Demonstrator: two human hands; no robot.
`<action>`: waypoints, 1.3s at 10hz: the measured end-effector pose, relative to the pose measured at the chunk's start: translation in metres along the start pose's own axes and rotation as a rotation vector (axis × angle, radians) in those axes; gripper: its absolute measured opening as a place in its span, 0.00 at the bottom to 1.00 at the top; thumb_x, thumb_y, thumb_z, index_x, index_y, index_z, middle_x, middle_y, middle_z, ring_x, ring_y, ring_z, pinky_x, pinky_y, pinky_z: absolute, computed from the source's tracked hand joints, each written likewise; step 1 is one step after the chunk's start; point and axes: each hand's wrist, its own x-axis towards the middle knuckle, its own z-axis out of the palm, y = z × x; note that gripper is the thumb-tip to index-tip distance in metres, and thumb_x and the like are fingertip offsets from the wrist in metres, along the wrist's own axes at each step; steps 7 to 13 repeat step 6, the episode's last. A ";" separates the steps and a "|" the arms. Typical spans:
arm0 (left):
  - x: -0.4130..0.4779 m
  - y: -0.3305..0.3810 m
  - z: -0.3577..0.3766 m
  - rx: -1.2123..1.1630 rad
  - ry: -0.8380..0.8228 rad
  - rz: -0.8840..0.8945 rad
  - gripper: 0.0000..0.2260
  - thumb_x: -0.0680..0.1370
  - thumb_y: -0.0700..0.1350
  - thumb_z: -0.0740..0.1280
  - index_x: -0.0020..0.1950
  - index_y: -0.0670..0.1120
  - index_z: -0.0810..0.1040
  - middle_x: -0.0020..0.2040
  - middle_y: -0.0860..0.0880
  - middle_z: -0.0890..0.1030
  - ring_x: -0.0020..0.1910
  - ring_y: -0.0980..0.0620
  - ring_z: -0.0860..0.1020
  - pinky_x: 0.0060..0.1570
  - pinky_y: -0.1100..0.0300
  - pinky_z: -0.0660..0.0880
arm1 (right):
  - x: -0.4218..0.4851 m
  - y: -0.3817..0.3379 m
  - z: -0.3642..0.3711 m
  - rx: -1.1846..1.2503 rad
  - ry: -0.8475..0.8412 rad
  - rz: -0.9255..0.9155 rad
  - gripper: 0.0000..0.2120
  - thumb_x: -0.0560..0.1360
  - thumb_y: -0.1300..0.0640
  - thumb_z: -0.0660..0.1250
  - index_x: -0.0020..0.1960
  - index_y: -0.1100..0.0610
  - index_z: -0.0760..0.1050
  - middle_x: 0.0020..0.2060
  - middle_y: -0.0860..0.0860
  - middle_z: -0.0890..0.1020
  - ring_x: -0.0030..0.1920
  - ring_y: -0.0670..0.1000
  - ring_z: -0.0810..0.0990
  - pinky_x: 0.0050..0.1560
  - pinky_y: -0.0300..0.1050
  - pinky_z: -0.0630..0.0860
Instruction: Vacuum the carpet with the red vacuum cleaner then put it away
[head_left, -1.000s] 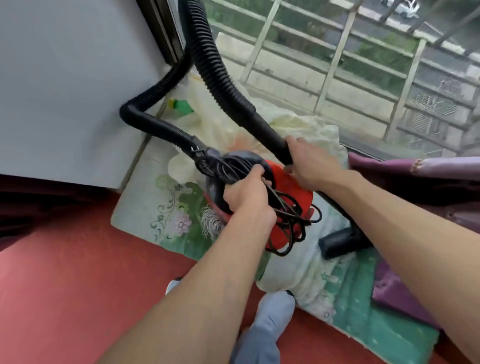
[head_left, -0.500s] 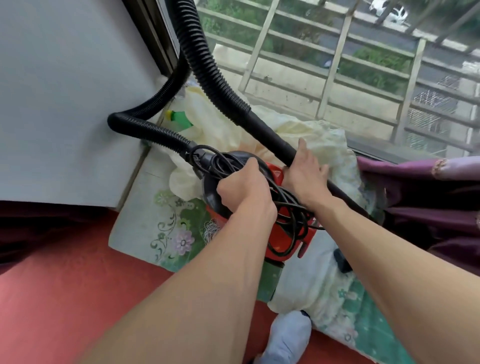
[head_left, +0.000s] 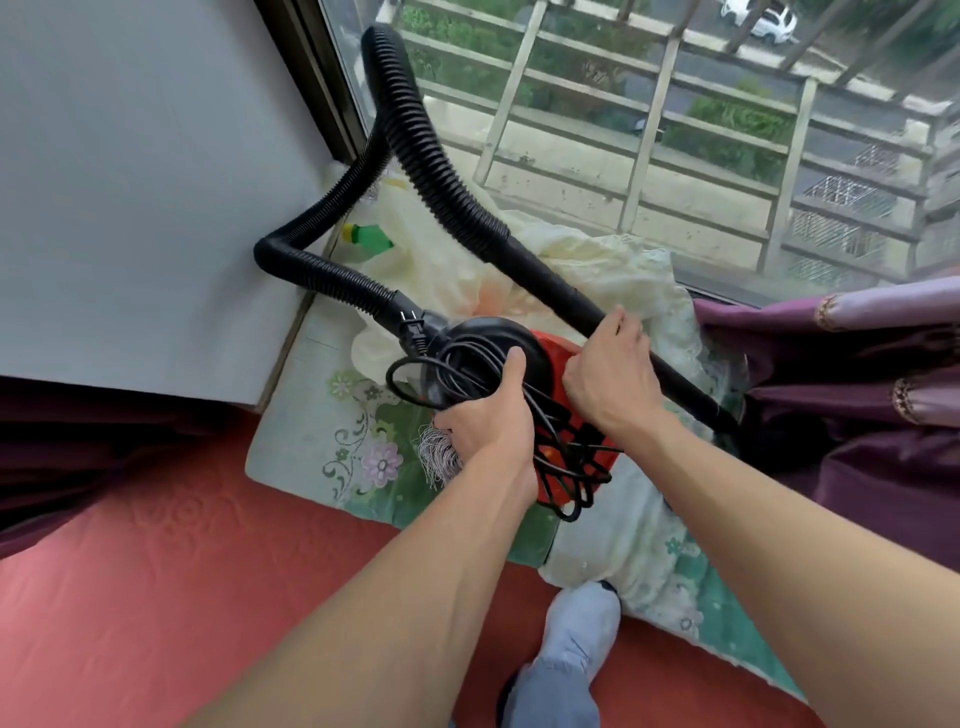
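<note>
The left hand (head_left: 488, 421) has its grip clenched on a bundle of looped black power cord (head_left: 563, 457), thumb up against the black domed top of the red vacuum cleaner (head_left: 556, 351). Just beside it, the right hand (head_left: 608, 379) grasps the rigid black wand (head_left: 556, 291), fingers curled over the tube where it passes the vacuum's red body. The cord's plug (head_left: 413, 328) lies at the dome's left edge, next to the socket where the ribbed black hose (head_left: 415, 135) joins the body. From there the hose bends left along the white wall panel (head_left: 130, 182), climbs beside the window frame, arches over and comes down into the wand.

The vacuum cleaner sits on a green floral mat (head_left: 332, 431) below the window, with crumpled cream cloth (head_left: 597, 260) behind it and a green bottle (head_left: 371, 239) near the wall. Purple curtain fabric (head_left: 857, 395) is heaped on the right. Red carpet (head_left: 156, 571) covers the floor in front, where a foot in grey (head_left: 582, 639) touches the mat's edge. Outside the glass stands a pale railing (head_left: 649, 119).
</note>
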 end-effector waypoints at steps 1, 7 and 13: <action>0.001 -0.002 -0.004 -0.077 0.065 -0.056 0.47 0.68 0.63 0.76 0.73 0.37 0.61 0.66 0.44 0.74 0.62 0.38 0.76 0.62 0.43 0.76 | -0.017 -0.001 0.001 0.059 0.189 -0.058 0.33 0.74 0.63 0.59 0.77 0.65 0.53 0.70 0.62 0.63 0.69 0.62 0.64 0.62 0.54 0.70; 0.026 0.022 -0.027 0.272 -0.426 -0.226 0.27 0.72 0.57 0.73 0.66 0.43 0.76 0.60 0.39 0.82 0.53 0.37 0.83 0.45 0.42 0.81 | -0.063 0.023 -0.060 -0.029 -0.234 -0.090 0.23 0.77 0.58 0.58 0.72 0.57 0.67 0.67 0.57 0.70 0.66 0.60 0.73 0.62 0.52 0.71; 0.026 0.022 -0.027 0.272 -0.426 -0.226 0.27 0.72 0.57 0.73 0.66 0.43 0.76 0.60 0.39 0.82 0.53 0.37 0.83 0.45 0.42 0.81 | -0.063 0.023 -0.060 -0.029 -0.234 -0.090 0.23 0.77 0.58 0.58 0.72 0.57 0.67 0.67 0.57 0.70 0.66 0.60 0.73 0.62 0.52 0.71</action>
